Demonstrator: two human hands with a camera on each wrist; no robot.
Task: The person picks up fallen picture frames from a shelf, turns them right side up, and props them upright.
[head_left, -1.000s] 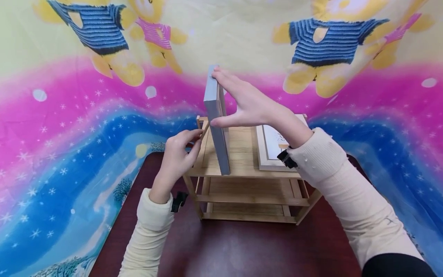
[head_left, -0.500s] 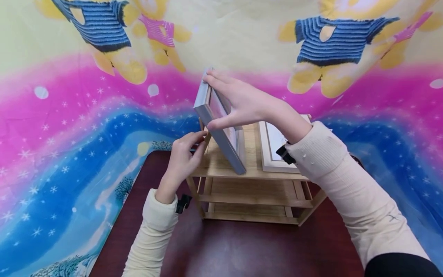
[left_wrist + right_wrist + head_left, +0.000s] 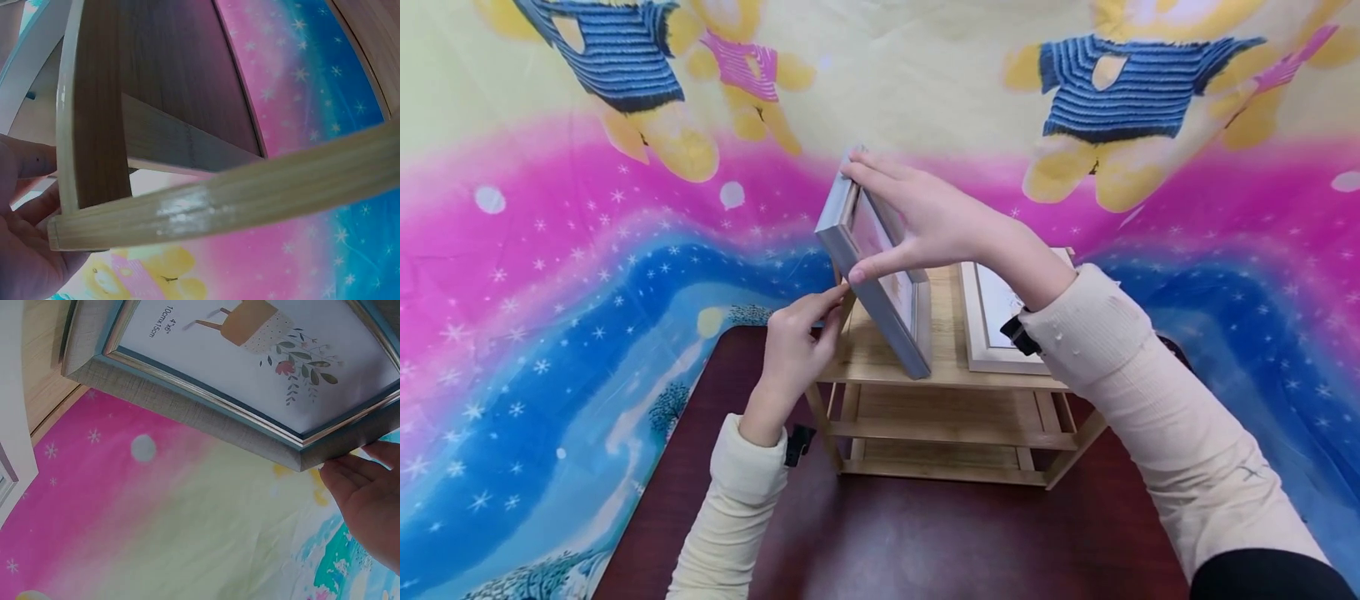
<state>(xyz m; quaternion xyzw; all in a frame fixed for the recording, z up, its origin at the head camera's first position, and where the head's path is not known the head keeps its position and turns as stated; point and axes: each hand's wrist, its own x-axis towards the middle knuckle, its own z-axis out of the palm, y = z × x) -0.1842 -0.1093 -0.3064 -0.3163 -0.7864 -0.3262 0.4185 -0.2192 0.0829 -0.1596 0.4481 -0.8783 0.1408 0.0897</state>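
Observation:
A grey picture frame point(image 3: 891, 321) leans to the left, its lower edge appearing to rest on the top board of a small wooden rack point(image 3: 951, 417). My right hand point(image 3: 936, 221) grips its upper edge, thumb toward the near corner and fingers at the far one. In the right wrist view, the grey frame's front point(image 3: 187, 406) shows a chair and flowers printed on white. Behind the frame, my left hand point(image 3: 793, 346) pinches a thin brown stand piece point(image 3: 847, 307). The rack's end rails point(image 3: 250, 197) partly hide that hand point(image 3: 28, 250) in the left wrist view.
A white picture frame point(image 3: 985, 357) lies to the right on the rack's top board, partly behind my right forearm. Two lower shelves sit beneath. The rack stands on a dark red table point(image 3: 970, 542), with a cartoon-bear cloth point(image 3: 925, 100) hanging behind.
The grey frame has gone from nearly upright to leaning left, its lower edge shifting right and its front coming into view. My left hand stays at its back, slightly further right.

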